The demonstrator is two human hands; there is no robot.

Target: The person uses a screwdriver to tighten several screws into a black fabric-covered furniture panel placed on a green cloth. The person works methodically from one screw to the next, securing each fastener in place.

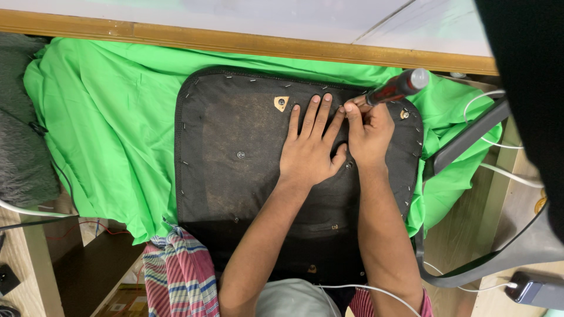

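A black upturned chair seat (235,176), edged with staples, lies on a green cloth (111,123). My left hand (308,149) rests flat on the seat's underside, fingers spread toward its far edge. My right hand (370,132) grips a screwdriver with a dark red and black handle (396,88), its tip hidden behind my fingers close to the seat's far edge. A small triangular metal bracket (281,103) with a screw sits just left of my left fingertips. Another fitting (404,114) sits right of my right hand.
A wooden ledge (235,41) runs along the far side. A grey chair arm (470,135) and white cables (499,170) lie at right, with a small dark device (537,289) at bottom right. Striped cloth (176,276) covers my lap. Grey fabric (20,129) lies at left.
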